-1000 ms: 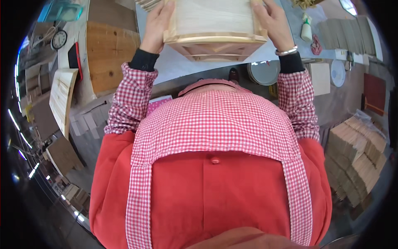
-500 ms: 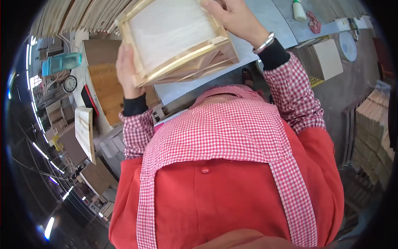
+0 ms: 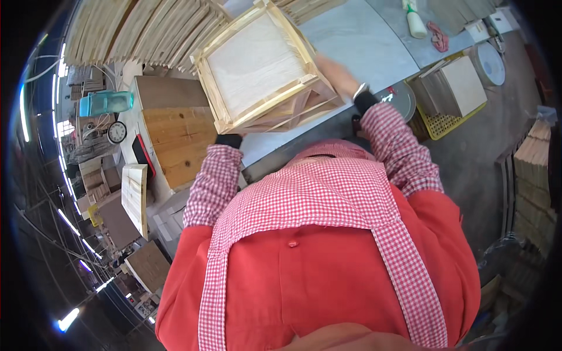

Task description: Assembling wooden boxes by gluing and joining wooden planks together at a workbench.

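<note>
A box-like frame of pale wood strips [image 3: 266, 104], with a white panel [image 3: 252, 69] set inside its rim, is tilted up over the bench. My right hand [image 3: 336, 76] is at its right side, the fingers out of sight behind the wood. My left hand [image 3: 240, 136] is almost wholly covered by the lower left corner of the frame; mostly its dark cuff shows. Diagonal strips cross the frame's near side. Both hands appear to support it.
Long wooden strips [image 3: 146, 29] are stacked at the far left. The pale bench top [image 3: 345, 38] holds a white-green bottle [image 3: 416, 24] and a pink cloth [image 3: 438, 37]. Boards stand in a yellow crate [image 3: 448, 124] at right. A brown board [image 3: 175, 137] lies left, near a clock [image 3: 117, 132].
The wooden frame has moved down in the view and slightly right, with both hands. My left hand has slipped mostly out of sight behind it, and my right fingers no longer show on its top edge.
</note>
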Motion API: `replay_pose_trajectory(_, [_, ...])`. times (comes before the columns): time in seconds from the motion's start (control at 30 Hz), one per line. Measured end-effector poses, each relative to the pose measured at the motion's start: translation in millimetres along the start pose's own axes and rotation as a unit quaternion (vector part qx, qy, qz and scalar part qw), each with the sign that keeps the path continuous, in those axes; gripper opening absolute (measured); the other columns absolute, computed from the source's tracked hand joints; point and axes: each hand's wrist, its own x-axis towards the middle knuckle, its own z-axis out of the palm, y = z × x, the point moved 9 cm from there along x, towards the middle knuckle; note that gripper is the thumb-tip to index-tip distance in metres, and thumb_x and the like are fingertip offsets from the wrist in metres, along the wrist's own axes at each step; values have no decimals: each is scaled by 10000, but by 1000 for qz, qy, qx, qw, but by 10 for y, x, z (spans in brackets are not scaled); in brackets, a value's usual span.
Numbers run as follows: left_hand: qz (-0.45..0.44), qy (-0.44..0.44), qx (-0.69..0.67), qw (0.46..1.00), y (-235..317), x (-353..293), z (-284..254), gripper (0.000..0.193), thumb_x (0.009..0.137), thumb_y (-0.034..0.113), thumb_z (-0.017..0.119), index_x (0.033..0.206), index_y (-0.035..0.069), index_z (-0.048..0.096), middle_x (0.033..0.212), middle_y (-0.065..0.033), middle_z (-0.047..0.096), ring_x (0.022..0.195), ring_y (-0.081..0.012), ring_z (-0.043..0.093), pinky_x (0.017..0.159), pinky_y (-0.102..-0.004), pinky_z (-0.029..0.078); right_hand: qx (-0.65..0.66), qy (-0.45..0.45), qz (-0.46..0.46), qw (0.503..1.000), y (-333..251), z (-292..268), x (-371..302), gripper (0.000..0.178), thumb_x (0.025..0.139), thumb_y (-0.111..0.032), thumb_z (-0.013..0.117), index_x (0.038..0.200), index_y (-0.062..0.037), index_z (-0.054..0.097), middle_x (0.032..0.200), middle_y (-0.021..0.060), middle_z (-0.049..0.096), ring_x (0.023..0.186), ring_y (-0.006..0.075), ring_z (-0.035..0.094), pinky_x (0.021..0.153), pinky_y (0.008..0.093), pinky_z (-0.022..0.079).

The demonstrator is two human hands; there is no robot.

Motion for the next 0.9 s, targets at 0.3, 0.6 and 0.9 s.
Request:
replay_pose_trajectory(0.3, [92, -294, -856, 414, 3150, 284, -346, 577, 989, 432, 392, 1411, 40, 368, 1391, -142, 465, 1250, -261, 472, 1074, -346, 385, 28, 109, -22, 993, 16, -545, -923, 556, 998, -410, 357, 1318, 29, 481, 1313, 171, 542, 1196, 234, 507, 1028, 316, 353])
replay_pose_trajectory(0.6, [65, -400, -838, 365, 2901, 1432, 112, 619, 999, 477, 343, 1411, 15, 358, 1420, -142, 433, 1262, -246, 463, 1080, -346, 367, 183, 146, -77, 969, -1045, -1135, -1167, 516, 1012, -361, 337, 1304, 41, 477, 1302, 122, 548, 1214, 175, 486, 1040, 305, 339])
replay_pose_trajectory(0.9, [-18, -107, -745, 658, 3250, 790, -898, 668, 980, 549, 335, 1384, 22, 398, 1348, -136, 505, 1207, -230, 510, 985, -364, 444, 283, 155, -138, 936, -1349, -774, -1418, 464, 1006, -296, 402, 1359, 6, 400, 1304, 119, 515, 1179, 217, 509, 967, 352, 438])
